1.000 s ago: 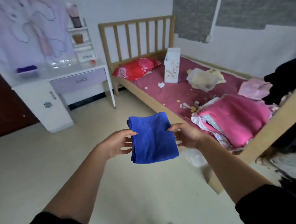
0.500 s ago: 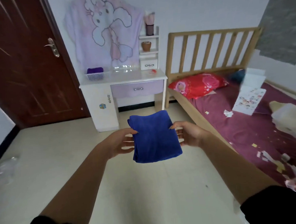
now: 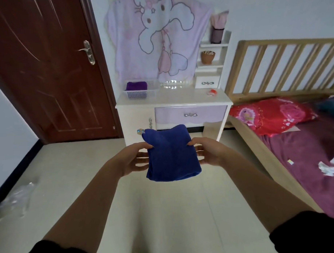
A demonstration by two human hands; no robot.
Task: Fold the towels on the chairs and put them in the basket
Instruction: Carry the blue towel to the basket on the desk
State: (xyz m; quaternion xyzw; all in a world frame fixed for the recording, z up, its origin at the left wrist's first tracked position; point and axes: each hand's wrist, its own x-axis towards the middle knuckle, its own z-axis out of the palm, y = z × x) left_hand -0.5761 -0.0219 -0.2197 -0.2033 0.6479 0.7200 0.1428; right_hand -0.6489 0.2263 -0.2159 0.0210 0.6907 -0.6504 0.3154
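Folded blue towel (image 3: 172,154), both hands gripping, basket (image 3: 140,93) on desk (image 3: 173,100) ahead

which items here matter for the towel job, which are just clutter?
Job:
- blue towel, folded, held by left hand and right hand
- basket on the desk
- purple towel in it

Clutter:
- red pillow
- brown pot
- plastic wrap

Folded towel (image 3: 172,154) hangs between the left hand (image 3: 133,159) and right hand (image 3: 210,153), in front of the desk (image 3: 172,99). Basket (image 3: 141,92) sits at the desk's left edge, another towel (image 3: 136,85) inside. Door (image 3: 46,70) left of the desk, bed (image 3: 295,133) right.
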